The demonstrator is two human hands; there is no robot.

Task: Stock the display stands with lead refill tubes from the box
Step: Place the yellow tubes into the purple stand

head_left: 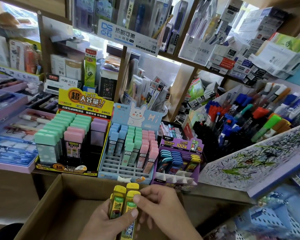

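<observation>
Bunch of yellow-capped lead refill tubes [117, 205] gripped upright in left hand [104, 222], top pinched by right hand [163, 203] fingers [137, 198]; purple display stand [178, 143] fwd-right.

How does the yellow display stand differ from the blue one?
The yellow stand holds broad tubes capped green, pink, purple; the blue stand slimmer ones capped blue, green, pink. Yellow stand's header shows bold lettering, blue stand's a white rabbit. Both hold tubes upright.
</observation>
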